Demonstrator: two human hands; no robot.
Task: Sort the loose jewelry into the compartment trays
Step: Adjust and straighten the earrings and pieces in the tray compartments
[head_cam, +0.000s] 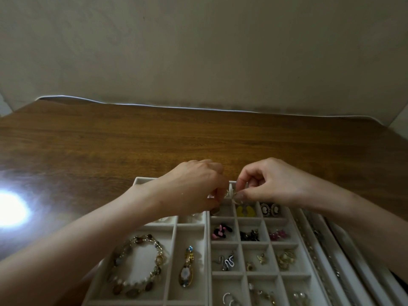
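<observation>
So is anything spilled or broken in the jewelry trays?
Nothing stands out. The beaded bracelet, pendant and yellow earrings each lie inside their own compartment. The bright patch on the table is only glare.

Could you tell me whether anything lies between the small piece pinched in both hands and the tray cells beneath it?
Nothing visible does. The left hand and right hand pinch the small piece above the far row of the grid tray, whose cells are open on top; the yellow pair lies in one.
</observation>
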